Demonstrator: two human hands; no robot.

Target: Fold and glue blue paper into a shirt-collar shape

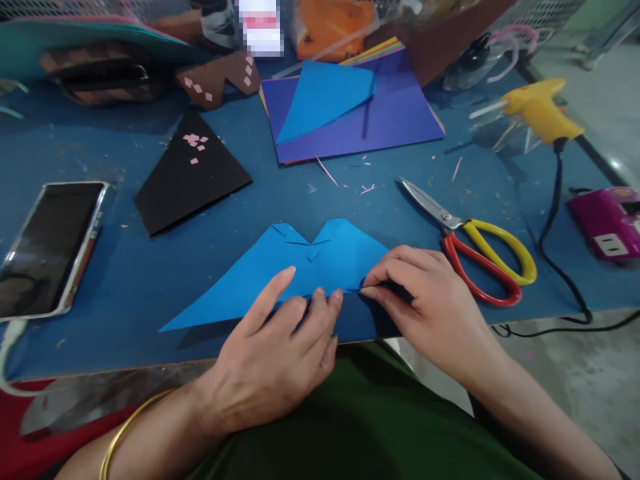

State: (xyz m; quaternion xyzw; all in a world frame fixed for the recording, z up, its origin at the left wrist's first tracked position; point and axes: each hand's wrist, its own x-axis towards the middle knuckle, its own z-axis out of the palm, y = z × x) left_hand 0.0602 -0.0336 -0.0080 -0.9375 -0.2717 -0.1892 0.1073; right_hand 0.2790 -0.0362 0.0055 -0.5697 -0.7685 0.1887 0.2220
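Observation:
A folded light-blue paper piece [280,273] with cut notches along its top lies near the front edge of the blue table [125,293]. My left hand [280,353] presses on its lower edge, forefinger stretched out flat and the other fingers curled down onto the paper. My right hand [425,300] pinches the paper's right tip between thumb and fingers. A gold bangle [125,430] sits on my left wrist.
Scissors [475,247] with red and yellow handles lie right of my hands. A yellow glue gun [540,110] and its black cord sit far right beside a magenta power strip [607,223]. A phone [47,247] lies left, black folded paper [190,173] behind, a coloured paper stack [350,107] further back.

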